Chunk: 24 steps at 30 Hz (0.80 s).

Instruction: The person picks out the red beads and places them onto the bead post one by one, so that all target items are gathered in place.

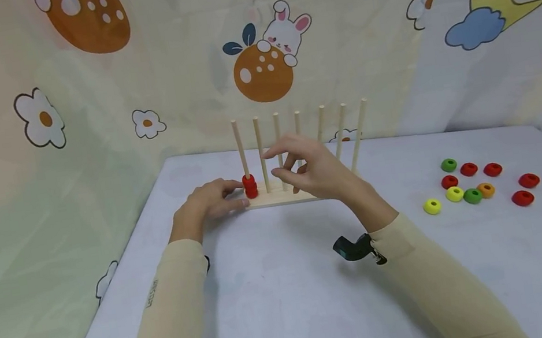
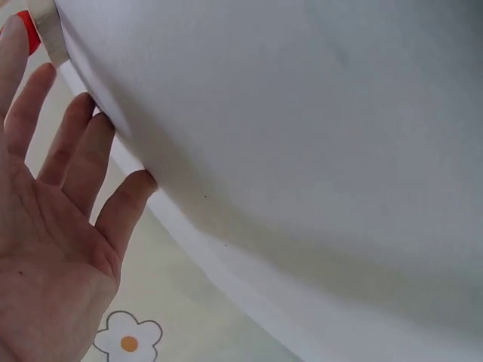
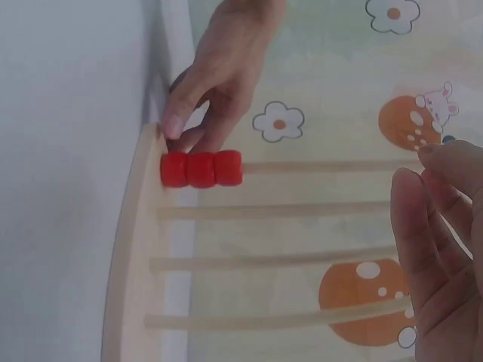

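Observation:
A wooden peg rack (image 1: 280,197) with several upright pegs stands toward the back of the table. Three red beads (image 3: 201,169) are stacked at the bottom of its leftmost peg (image 1: 240,149). My left hand (image 1: 207,200) touches the left end of the base, thumb in front and index finger beside the beads; its fingers look loosely extended in the left wrist view. In front of the middle pegs, my right hand (image 1: 313,164) is raised with thumb and fingers bent but apart. Nothing shows between them. It hides part of the base and some pegs.
To the right lie several loose beads: red ones such as this red bead (image 1: 529,180), green beads (image 1: 472,196), yellow beads (image 1: 432,206) and an orange bead (image 1: 486,190). A patterned cloth (image 1: 183,77) hangs behind the white table (image 1: 291,306).

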Available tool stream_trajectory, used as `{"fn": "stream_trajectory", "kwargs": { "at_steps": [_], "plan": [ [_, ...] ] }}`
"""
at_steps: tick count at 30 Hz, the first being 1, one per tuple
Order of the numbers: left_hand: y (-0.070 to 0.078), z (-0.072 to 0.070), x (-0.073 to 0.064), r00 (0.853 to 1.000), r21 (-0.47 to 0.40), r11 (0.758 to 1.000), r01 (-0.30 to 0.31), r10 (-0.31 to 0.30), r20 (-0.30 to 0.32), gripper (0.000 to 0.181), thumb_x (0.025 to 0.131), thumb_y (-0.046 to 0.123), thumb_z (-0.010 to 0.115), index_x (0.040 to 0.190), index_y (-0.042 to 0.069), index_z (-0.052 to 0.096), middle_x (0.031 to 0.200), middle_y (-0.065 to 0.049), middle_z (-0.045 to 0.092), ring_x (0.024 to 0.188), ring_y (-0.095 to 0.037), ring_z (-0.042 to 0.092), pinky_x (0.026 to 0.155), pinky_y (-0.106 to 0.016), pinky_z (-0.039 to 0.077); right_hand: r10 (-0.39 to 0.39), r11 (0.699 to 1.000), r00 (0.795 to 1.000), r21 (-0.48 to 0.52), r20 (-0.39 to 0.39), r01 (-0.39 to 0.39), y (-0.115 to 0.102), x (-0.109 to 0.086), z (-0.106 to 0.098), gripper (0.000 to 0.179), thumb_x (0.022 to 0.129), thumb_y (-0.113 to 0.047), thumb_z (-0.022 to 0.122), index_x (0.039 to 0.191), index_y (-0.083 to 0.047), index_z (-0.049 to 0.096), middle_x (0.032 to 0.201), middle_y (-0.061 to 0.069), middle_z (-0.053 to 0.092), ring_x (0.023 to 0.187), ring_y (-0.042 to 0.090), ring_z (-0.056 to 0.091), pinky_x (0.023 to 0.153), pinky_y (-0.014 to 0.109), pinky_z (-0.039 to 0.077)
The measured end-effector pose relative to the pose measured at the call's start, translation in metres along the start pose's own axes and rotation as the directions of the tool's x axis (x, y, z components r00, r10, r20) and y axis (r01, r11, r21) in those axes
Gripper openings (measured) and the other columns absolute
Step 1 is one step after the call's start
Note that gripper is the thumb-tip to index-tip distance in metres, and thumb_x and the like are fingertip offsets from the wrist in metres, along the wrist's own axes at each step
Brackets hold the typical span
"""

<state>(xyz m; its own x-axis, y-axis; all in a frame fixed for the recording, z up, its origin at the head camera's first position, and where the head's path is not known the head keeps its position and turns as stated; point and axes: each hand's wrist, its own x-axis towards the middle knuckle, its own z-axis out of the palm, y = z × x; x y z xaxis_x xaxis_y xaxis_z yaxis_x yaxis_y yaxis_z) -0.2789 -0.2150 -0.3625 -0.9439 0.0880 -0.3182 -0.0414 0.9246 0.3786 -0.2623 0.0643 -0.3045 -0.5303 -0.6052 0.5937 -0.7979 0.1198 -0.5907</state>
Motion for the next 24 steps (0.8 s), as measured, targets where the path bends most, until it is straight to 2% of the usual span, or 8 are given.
{"fn": "stream_trajectory", "kwargs": {
  "at_steps": [4,13,19,24],
  "plan": [
    [0.000,0.002,0.000,1.000,0.010,1.000,-0.006,0.006,-0.014,0.069,0.088,0.058,0.074,0.150,0.036,0.052,0.155,-0.005,0.050,0.145,-0.033,0.040,0.114,-0.068,0.032,0.019,1.000,1.000,-0.014,0.006,-0.019,0.002,-0.010,-0.007,0.034,0.092,0.004,0.072,0.123,-0.009,0.069,0.121,0.006,0.064,0.070,0.013,0.068,0.050,0.028,0.057],
    [0.001,0.001,0.004,0.998,0.031,0.998,-0.046,0.047,-0.029,0.065,0.091,0.054,0.072,0.149,0.034,0.053,0.154,-0.006,0.051,0.145,-0.034,0.042,0.115,-0.068,0.031,0.037,0.999,0.999,-0.038,0.026,-0.036,0.005,-0.034,-0.032,0.035,0.090,0.007,0.072,0.121,-0.008,0.069,0.119,0.006,0.066,0.072,0.013,0.068,0.050,0.028,0.058],
    [0.001,0.001,0.004,0.999,0.048,0.998,-0.046,0.048,-0.022,0.065,0.091,0.053,0.072,0.149,0.032,0.053,0.152,-0.008,0.053,0.143,-0.033,0.044,0.114,-0.068,0.032,0.048,0.997,0.999,-0.056,0.017,-0.047,0.008,-0.048,-0.045,0.033,0.090,0.008,0.071,0.118,-0.010,0.069,0.114,0.005,0.066,0.071,0.015,0.068,0.048,0.027,0.057],
    [0.001,0.003,0.003,0.999,0.031,0.999,-0.035,0.036,-0.022,0.065,0.091,0.053,0.073,0.149,0.032,0.053,0.153,-0.008,0.053,0.143,-0.033,0.044,0.115,-0.068,0.031,0.055,0.996,0.998,-0.067,0.014,-0.054,0.011,-0.055,-0.052,0.033,0.091,0.007,0.071,0.118,-0.010,0.069,0.117,0.005,0.067,0.071,0.020,0.068,0.049,0.027,0.057]
  ]
}}
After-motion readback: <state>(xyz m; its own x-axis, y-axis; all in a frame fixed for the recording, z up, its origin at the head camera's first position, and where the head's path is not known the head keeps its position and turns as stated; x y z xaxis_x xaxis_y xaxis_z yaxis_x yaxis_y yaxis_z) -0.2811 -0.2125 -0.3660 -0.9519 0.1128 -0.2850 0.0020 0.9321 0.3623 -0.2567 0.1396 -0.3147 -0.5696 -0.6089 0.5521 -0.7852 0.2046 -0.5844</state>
